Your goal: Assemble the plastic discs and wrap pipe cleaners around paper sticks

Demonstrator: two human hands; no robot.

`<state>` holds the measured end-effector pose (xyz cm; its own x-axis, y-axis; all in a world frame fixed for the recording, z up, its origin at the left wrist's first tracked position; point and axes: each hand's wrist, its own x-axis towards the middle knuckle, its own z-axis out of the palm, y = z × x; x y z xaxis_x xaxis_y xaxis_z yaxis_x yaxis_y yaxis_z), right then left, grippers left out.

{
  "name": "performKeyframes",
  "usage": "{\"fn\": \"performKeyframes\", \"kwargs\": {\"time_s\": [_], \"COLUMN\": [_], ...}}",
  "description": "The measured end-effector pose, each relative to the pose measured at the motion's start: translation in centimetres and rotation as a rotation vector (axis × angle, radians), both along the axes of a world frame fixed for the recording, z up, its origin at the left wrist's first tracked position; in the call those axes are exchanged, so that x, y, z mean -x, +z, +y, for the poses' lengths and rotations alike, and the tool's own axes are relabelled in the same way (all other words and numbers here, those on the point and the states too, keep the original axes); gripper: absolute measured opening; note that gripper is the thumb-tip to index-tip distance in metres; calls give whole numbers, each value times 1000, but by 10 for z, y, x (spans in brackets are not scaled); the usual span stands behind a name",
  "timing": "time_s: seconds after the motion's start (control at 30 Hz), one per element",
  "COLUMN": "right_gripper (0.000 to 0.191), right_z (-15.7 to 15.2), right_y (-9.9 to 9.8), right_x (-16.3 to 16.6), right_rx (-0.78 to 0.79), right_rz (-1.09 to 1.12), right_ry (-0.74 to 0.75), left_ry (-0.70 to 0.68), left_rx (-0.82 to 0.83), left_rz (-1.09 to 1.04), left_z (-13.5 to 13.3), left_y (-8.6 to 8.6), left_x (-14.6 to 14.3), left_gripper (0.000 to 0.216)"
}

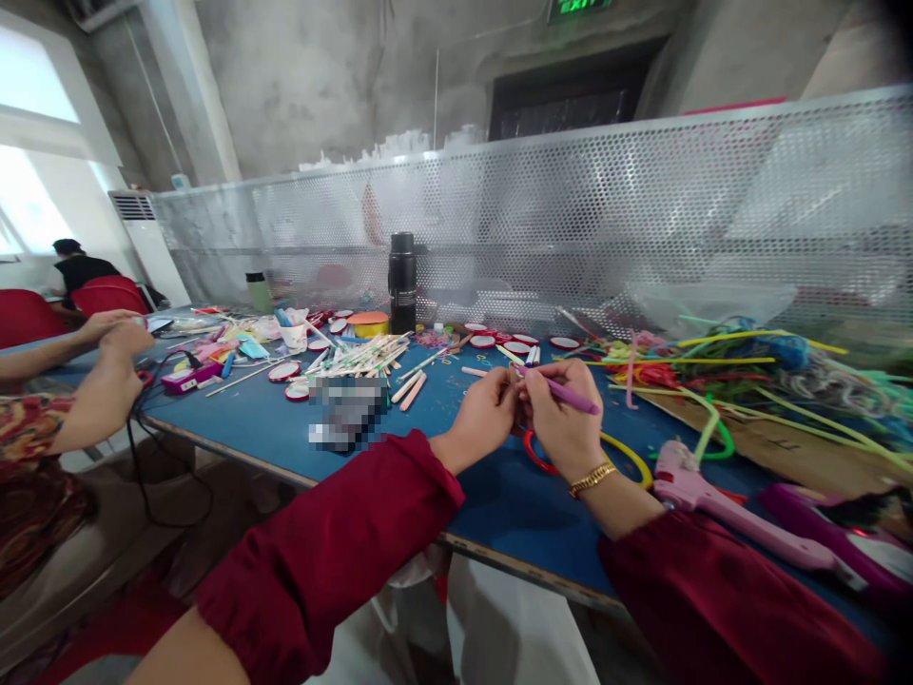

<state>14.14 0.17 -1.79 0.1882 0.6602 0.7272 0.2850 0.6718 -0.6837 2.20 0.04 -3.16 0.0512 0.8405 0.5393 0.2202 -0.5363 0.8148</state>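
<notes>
Just above the table's front part, my left hand (481,416) is closed in a pinch at the fingertips. What it pinches is small and mostly hidden by the fingers. My right hand (567,433) is wrapped round a slim purple pen (572,396), whose back end points right. The pen's front end meets the fingertips of my left hand. Below my hands lie a red ring (536,455) and a curved yellow strip (631,457), both partly covered. A pink glue gun (742,523) rests to the right of my right wrist.
A blurred phone-like object (348,414) lies left on the blue table (442,476), near wooden sticks (363,357). A black bottle (403,283) stands behind. Colourful pipe cleaners (756,366) pile up on the right. Another person's hands (121,338) work at far left beside a cable (135,428).
</notes>
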Motion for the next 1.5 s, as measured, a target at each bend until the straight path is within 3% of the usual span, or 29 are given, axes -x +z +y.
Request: {"fn": "performKeyframes", "kwargs": {"time_s": [0.5, 0.8, 1.2, 1.5], "right_gripper": [19, 23, 22, 19], "right_z": [1, 5, 1, 1], "right_y": [1, -4, 0, 1], "right_x": [2, -1, 2, 1], "right_rx": [21, 4, 27, 23], "right_rz": [77, 42, 76, 66], "right_ry": [71, 38, 65, 64], "left_ry": [17, -4, -88, -25], "left_rx": [25, 8, 88, 36], "left_rz": [5, -17, -72, -26], "left_z": [-3, -2, -1, -2], "left_y": [3, 0, 0, 1], "left_x": [0, 1, 0, 1], "left_gripper": [19, 18, 19, 22]}}
